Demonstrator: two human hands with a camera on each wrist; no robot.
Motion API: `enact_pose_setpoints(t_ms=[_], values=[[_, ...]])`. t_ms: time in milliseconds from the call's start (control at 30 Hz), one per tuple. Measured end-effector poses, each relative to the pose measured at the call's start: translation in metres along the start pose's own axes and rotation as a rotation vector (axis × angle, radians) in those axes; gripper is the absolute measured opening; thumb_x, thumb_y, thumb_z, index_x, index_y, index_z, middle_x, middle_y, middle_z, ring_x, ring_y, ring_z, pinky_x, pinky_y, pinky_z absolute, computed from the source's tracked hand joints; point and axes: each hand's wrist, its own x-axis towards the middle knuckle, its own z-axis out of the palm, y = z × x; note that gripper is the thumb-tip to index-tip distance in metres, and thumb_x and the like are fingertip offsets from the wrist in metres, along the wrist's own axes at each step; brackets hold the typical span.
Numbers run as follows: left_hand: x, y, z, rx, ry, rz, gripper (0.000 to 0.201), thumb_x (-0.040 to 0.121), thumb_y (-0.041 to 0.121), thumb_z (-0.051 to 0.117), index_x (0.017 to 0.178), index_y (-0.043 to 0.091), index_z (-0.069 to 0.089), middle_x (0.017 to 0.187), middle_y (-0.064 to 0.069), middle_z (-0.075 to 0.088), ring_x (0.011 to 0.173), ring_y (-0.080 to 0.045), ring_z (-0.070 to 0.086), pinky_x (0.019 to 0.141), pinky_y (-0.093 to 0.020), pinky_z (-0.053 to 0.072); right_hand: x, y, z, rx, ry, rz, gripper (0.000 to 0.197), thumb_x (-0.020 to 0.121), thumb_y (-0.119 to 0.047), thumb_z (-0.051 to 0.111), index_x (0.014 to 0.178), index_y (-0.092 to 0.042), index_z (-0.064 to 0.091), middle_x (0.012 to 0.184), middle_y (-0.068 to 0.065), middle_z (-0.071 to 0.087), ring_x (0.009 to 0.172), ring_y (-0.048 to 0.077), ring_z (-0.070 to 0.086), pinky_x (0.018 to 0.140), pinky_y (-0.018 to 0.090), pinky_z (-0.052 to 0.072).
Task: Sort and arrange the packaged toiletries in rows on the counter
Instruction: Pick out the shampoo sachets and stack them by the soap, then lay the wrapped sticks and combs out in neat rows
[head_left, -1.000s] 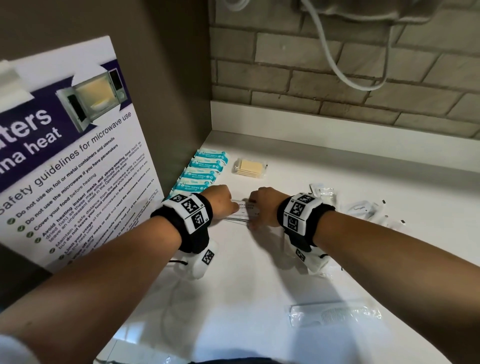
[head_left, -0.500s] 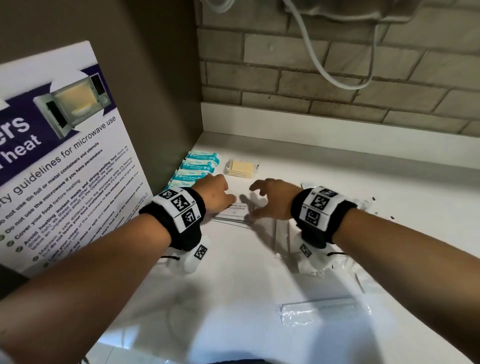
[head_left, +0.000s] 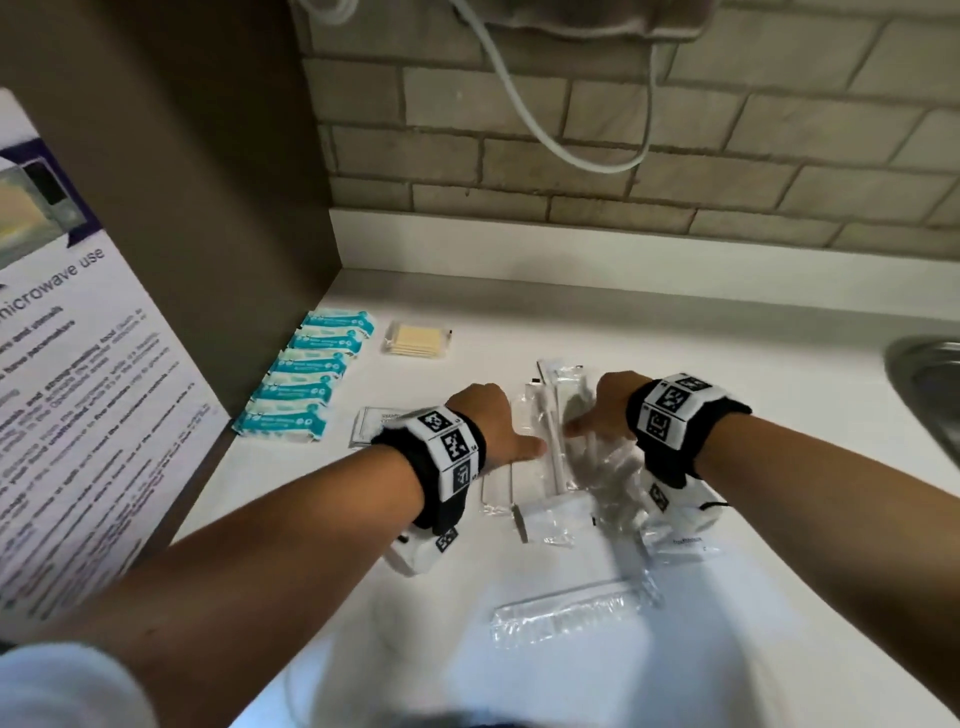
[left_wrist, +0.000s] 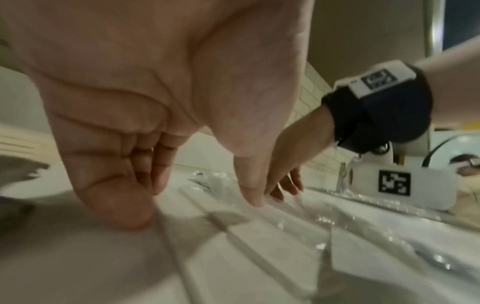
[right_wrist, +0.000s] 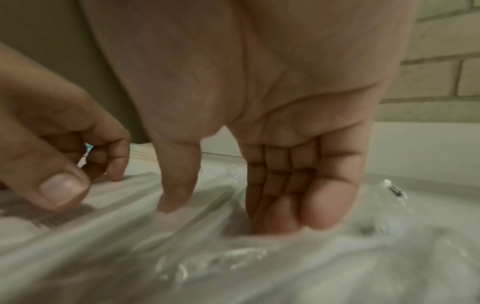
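Several clear-wrapped toothbrush packets (head_left: 551, 415) lie in a loose heap mid-counter. My left hand (head_left: 511, 441) rests at their left edge, and its fingers (left_wrist: 122, 201) point down with the tips on the counter beside a packet. My right hand (head_left: 587, 423) is on the heap's right side, its straight fingers (right_wrist: 298, 205) pressing down on crinkled clear plastic (right_wrist: 207, 257). Neither hand grips anything. A row of teal packets (head_left: 311, 374) lines the left wall. A yellow packet (head_left: 418, 338) lies behind, and a white sachet (head_left: 371, 426) sits just left of my left wrist.
A clear-wrapped comb (head_left: 566, 613) lies nearer to me on the white counter (head_left: 727, 364). A steel sink rim (head_left: 930, 395) shows at the right edge. A microwave safety poster (head_left: 78, 415) and a brown panel stand on the left, with a brick wall and a white cable behind.
Both hands have moved right, off the white sachet and onto the clear toothbrush packets. The view has swung right, bringing the sink into sight.
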Motion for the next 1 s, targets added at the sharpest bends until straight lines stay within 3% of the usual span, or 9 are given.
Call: enact_pose_setpoints(t_ms=[233, 333, 467, 633, 667, 700, 800, 933, 1000], values=[[0.014, 0.024, 0.005, -0.024, 0.007, -0.133, 0.079, 0.065, 0.051, 0.084, 0.119, 0.005, 0.049, 0.117, -0.013, 0.057, 0.104, -0.029, 0.062, 0.079, -0.033, 0.053, 0.008, 0.008, 0.002, 0.083, 0.000, -0.047, 0.039, 0.073, -0.044, 0.078, 0.054, -0.015, 0.060, 0.036, -0.008, 0.057, 0.050, 0.010, 0.058, 0.053, 0.023, 0.043], [0.017, 0.028, 0.006, -0.088, -0.004, -0.232, 0.093, 0.061, 0.046, 0.087, 0.129, 0.003, 0.041, 0.126, -0.015, 0.052, 0.114, -0.032, 0.057, 0.093, -0.039, 0.052, 0.010, 0.007, 0.003, 0.010, 0.013, -0.044, 0.036, 0.070, -0.039, 0.082, 0.051, -0.018, 0.059, 0.050, -0.008, 0.062, 0.062, 0.015, 0.065, 0.064, 0.025, 0.049], [0.016, 0.029, 0.007, -0.244, 0.011, -0.251, 0.083, 0.064, 0.033, 0.089, 0.125, 0.000, 0.043, 0.119, -0.013, 0.061, 0.108, -0.029, 0.061, 0.079, -0.032, 0.051, 0.009, 0.002, 0.002, 0.000, 0.009, -0.069, 0.038, 0.068, -0.044, 0.081, 0.050, -0.016, 0.062, 0.058, -0.005, 0.066, 0.069, 0.020, 0.069, 0.073, 0.029, 0.056], [0.017, 0.023, 0.009, -0.376, -0.023, -0.232, 0.053, 0.067, 0.031, 0.087, 0.103, -0.001, 0.063, 0.106, -0.017, 0.070, 0.097, -0.030, 0.066, 0.071, -0.029, 0.047, 0.003, -0.002, -0.003, 0.013, -0.029, -0.164, 0.032, 0.081, -0.037, 0.072, 0.098, -0.010, 0.070, 0.095, 0.006, 0.070, 0.085, 0.024, 0.066, 0.078, 0.031, 0.054], [0.017, 0.021, 0.008, -0.405, -0.012, -0.225, 0.051, 0.069, 0.031, 0.086, 0.101, -0.002, 0.065, 0.102, -0.018, 0.069, 0.096, -0.031, 0.066, 0.069, -0.028, 0.045, 0.005, -0.001, -0.005, -0.010, -0.055, -0.173, 0.021, 0.083, -0.033, 0.071, 0.096, -0.016, 0.071, 0.095, 0.004, 0.071, 0.086, 0.023, 0.065, 0.079, 0.030, 0.054], [0.016, 0.020, 0.005, -0.423, 0.014, -0.205, 0.046, 0.072, 0.032, 0.084, 0.096, -0.003, 0.065, 0.095, -0.017, 0.069, 0.092, -0.031, 0.067, 0.065, -0.028, 0.043, 0.001, 0.000, -0.007, -0.044, -0.066, -0.199, 0.007, 0.086, -0.032, 0.068, 0.087, -0.025, 0.069, 0.089, 0.001, 0.070, 0.086, 0.022, 0.064, 0.080, 0.029, 0.053], [0.012, 0.016, -0.009, -0.450, 0.131, -0.145, 0.030, 0.085, 0.033, 0.071, 0.078, 0.009, 0.055, 0.075, -0.006, 0.057, 0.075, -0.024, 0.058, 0.052, -0.026, 0.035, 0.005, 0.000, -0.010, -0.107, -0.034, -0.168, 0.035, 0.089, -0.034, 0.064, 0.058, -0.022, 0.053, 0.070, -0.001, 0.061, 0.076, 0.021, 0.064, 0.080, 0.029, 0.052], [0.008, 0.016, -0.022, -0.604, 0.178, -0.066, 0.024, 0.093, 0.027, 0.056, 0.109, 0.008, 0.059, 0.102, -0.008, 0.064, 0.090, -0.024, 0.061, 0.076, -0.032, 0.049, 0.007, 0.003, -0.025, 0.150, 0.054, -0.196, 0.026, 0.087, -0.022, 0.063, 0.066, -0.009, 0.057, 0.044, -0.002, 0.060, 0.052, 0.014, 0.055, 0.058, 0.024, 0.049], [0.007, 0.019, -0.022, -0.674, 0.160, -0.049, 0.026, 0.092, 0.023, 0.052, 0.113, 0.007, 0.056, 0.101, -0.006, 0.062, 0.089, -0.023, 0.058, 0.077, -0.032, 0.047, 0.000, 0.009, -0.037, 0.358, 0.138, -0.264, 0.026, 0.086, -0.022, 0.062, 0.065, -0.011, 0.051, 0.052, 0.001, 0.062, 0.057, 0.020, 0.057, 0.059, 0.032, 0.050]])
